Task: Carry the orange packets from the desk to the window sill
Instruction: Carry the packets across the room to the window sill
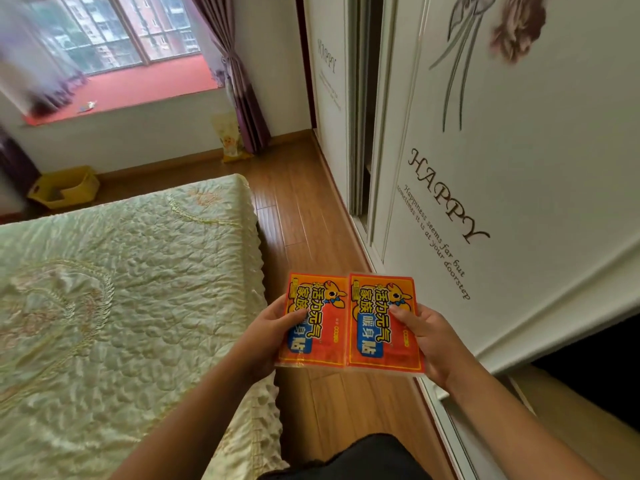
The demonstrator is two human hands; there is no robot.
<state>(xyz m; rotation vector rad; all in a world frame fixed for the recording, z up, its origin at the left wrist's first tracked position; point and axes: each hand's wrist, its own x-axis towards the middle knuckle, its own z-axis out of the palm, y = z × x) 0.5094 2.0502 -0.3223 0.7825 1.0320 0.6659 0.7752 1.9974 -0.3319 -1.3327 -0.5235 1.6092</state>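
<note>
While you walk the aisle between the bed [104, 289] on your left and the wardrobe doors [502, 168] on your right, each packet rests on a thin pinch, so a slip is the main risk. Your left hand [270, 334] has its grip closed on the left orange packet [317, 323], thumb on top at the edge. Your right hand [429, 337] is clamped on the right orange packet [381, 323] the same way. The two packets touch or overlap at their inner edges, so a bump there could knock one loose. Both are glossy and probably slick. The red window sill [138, 84] lies well ahead, and the bed corner could catch your left arm.
</note>
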